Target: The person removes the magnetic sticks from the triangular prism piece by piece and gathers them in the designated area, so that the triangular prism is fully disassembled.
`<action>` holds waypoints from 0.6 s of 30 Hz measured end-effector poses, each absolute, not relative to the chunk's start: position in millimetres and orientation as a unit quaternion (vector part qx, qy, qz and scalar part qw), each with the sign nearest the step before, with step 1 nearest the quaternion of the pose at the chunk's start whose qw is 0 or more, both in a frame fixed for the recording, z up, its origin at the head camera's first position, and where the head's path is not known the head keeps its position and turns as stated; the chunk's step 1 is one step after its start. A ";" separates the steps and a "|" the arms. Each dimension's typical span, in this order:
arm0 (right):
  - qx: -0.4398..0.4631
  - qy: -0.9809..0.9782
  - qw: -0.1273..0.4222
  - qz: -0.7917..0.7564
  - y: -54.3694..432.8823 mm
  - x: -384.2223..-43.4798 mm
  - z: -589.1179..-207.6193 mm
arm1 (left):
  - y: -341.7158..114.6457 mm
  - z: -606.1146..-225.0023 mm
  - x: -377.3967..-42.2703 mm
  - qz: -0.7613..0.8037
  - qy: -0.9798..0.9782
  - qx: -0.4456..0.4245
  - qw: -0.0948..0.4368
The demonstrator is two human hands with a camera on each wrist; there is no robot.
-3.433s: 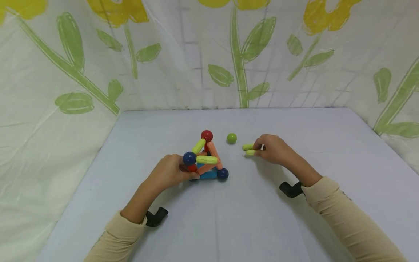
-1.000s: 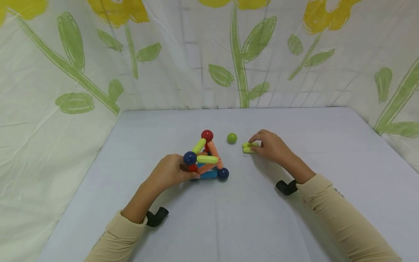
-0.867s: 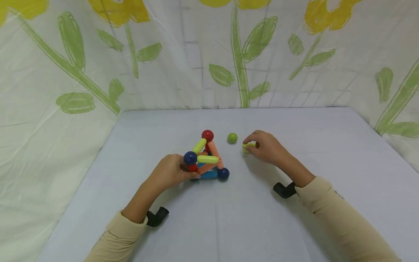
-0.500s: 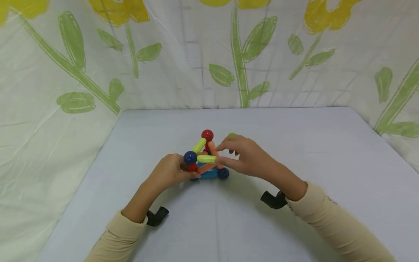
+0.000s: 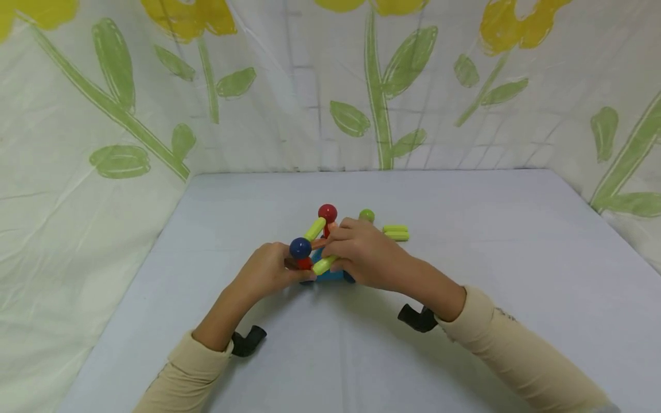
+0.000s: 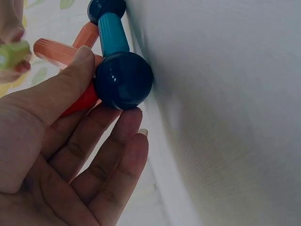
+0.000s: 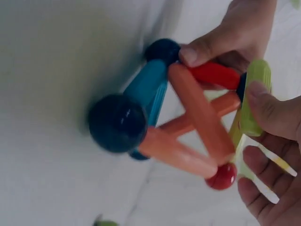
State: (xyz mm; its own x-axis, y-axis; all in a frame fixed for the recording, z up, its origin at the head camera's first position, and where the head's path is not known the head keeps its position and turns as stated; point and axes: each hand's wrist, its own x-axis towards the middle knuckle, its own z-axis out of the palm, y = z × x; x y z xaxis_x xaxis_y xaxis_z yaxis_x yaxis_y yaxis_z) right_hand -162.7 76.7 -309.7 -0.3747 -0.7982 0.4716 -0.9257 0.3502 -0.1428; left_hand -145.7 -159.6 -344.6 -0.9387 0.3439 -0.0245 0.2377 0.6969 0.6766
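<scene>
A frame of magnetic rods and balls stands on the table, with blue rods (image 7: pixel 146 84) at its base, salmon rods (image 7: pixel 202 113) and a red ball (image 5: pixel 327 213) on top. My left hand (image 5: pixel 268 267) grips its near left corner, thumb and fingers about the red rod (image 7: pixel 214 75) beside a dark blue ball (image 6: pixel 124 80). My right hand (image 5: pixel 372 255) pinches a lime green magnetic rod (image 5: pixel 324 265), tilted below the upper blue ball (image 5: pixel 300 248). Another lime rod (image 5: pixel 315 229) joins that ball to the red one. My right hand hides the frame's right side in the head view.
Two lime green rods (image 5: pixel 395 232) lie side by side on the white table (image 5: pixel 465 241), right of the frame. A green ball (image 5: pixel 366 215) sits just behind my right hand. A flowered curtain (image 5: pixel 289 115) hangs behind the table.
My right hand has left the two lime rods, moved left to the frame and taken the front lime rod, which has swung down from its level pose. My left hand has kept its grip.
</scene>
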 end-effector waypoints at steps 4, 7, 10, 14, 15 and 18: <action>0.540 -0.801 0.158 0.203 81.9 -159.5 -310.7 | -160.7 -344.5 -146.5 0.353 0.917 0.173 0.063; 0.517 -0.808 0.159 0.233 89.6 -157.0 -311.2 | -160.6 -344.1 -146.4 0.351 0.917 0.184 0.056; 0.501 -0.811 0.157 0.260 98.3 -156.9 -313.3 | -161.0 -343.5 -145.7 0.348 0.917 0.190 0.050; 0.493 -0.812 0.154 0.271 109.0 -158.7 -316.9 | -161.3 -343.8 -144.8 0.343 0.921 0.179 0.051; 0.489 -0.815 0.155 0.270 111.8 -159.3 -317.8 | -161.2 -344.1 -144.7 0.341 0.922 0.176 0.052; 0.471 -0.826 0.153 0.268 121.1 -160.8 -320.7 | -160.3 -344.6 -144.5 0.337 0.925 0.168 0.055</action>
State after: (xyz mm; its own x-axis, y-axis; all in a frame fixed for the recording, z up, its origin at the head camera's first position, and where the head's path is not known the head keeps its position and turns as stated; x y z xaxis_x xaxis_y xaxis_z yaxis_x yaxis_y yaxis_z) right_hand -160.8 121.1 -320.7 -0.5088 -0.6971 0.5052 -0.8609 0.4124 -0.2979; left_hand -144.5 -160.3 -344.6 -0.9376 0.3474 0.0120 0.2739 0.7170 0.6411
